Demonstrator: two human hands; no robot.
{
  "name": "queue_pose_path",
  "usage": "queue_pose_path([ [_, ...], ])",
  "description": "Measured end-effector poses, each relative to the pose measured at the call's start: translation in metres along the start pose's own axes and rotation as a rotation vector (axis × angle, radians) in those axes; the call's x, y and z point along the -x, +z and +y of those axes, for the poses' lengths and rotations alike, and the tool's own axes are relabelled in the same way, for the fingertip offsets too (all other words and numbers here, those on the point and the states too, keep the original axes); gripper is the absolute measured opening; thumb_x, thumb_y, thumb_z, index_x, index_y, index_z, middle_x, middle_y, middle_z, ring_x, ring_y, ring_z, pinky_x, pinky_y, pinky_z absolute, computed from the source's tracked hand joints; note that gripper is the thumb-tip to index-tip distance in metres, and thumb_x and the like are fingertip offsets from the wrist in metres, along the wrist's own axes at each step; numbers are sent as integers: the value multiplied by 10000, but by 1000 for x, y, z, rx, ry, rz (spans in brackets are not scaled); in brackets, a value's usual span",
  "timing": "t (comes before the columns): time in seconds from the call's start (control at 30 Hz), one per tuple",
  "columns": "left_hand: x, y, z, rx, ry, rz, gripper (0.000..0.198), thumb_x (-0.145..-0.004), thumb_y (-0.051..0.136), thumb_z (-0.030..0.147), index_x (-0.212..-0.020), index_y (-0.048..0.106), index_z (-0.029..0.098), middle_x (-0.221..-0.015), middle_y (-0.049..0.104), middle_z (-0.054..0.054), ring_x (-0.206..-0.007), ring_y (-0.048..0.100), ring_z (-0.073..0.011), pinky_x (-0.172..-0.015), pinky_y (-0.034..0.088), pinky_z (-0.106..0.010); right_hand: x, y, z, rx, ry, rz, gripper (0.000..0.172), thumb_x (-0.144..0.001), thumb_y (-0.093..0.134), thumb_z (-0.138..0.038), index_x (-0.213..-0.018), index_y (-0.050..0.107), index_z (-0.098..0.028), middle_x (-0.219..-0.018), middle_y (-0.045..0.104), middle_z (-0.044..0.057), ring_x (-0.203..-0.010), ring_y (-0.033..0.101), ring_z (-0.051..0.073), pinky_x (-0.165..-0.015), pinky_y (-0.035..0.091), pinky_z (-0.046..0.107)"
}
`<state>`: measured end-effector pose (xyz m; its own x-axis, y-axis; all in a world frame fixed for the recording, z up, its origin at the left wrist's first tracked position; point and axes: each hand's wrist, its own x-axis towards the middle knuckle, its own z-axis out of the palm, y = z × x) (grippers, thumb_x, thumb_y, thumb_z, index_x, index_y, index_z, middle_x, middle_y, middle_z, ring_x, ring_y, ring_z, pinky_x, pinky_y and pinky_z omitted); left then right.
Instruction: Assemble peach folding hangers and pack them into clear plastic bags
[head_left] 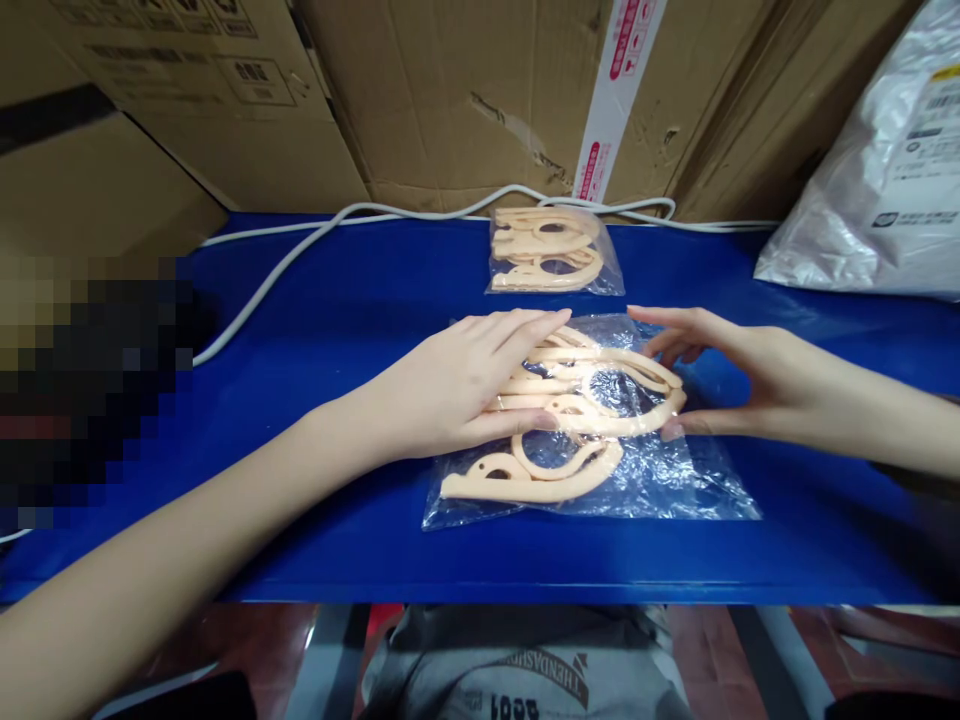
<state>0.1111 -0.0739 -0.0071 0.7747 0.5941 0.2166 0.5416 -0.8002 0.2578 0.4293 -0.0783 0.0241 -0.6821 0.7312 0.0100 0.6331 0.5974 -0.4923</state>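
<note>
Clear plastic bags [701, 480] lie on the blue table, with beige folding hangers [544, 488] in or on them. My left hand [480, 375] rests flat over the hangers, fingers stretched to the right and covering part of them. At the rounded right end of the hangers is my right hand [720, 365], its thumb and index finger spread apart. The right thumb touches or nearly touches the lower edge there; glare hides the exact contact. Behind them lies another clear bag [611, 268] holding more beige hangers [551, 250].
Cardboard boxes [450, 100] stand along the back of the blue table [337, 540]. A white cable [277, 270] runs across the rear and left. A silvery plastic parcel [832, 220] sits at the back right. A blurred dark patch covers the left side.
</note>
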Motion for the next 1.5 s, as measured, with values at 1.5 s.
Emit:
queue_pose_path([
  [1.5,0,-1,23,43,80,-78,659,-946,514,662,-1504,446,320,-1617,374,-107,-1515,295,-333,-1223,154,-659,-9,8,14,252,260,323,689,-884,599,-632,-1428,511,-220,-871,675,65,-737,639,259,-668,493,404],
])
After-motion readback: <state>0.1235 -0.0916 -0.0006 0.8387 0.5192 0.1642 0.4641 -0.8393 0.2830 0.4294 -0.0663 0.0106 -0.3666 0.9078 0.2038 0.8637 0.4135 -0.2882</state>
